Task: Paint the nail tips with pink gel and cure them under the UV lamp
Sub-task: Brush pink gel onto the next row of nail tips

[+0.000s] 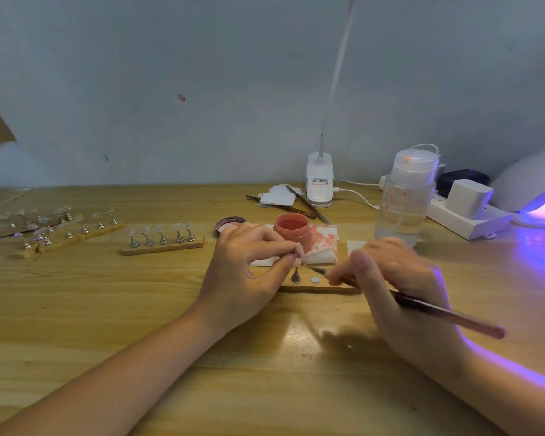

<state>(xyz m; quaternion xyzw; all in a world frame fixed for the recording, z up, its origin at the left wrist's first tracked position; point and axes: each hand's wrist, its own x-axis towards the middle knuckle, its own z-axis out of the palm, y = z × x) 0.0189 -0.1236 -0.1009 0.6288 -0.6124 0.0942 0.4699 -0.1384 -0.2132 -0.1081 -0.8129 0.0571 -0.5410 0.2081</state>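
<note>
My left hand (249, 265) pinches a nail tip (297, 253) on its small metal stand (295, 275), which sits on a wooden strip (321, 289) on the desk (139, 309), while my right hand (397, 278) grips a gel brush (447, 314) whose bristle end points toward that tip. The open jar of pink gel (291, 229) stands just behind my left hand on a stained paper wipe (323, 243), and the UV lamp (535, 190) glows purple at the far right of the desk.

Wooden table (107, 309) carries gel jar (291, 229), clear bottle (403, 202), power strip (466, 220), UV lamp (535, 187).
</note>
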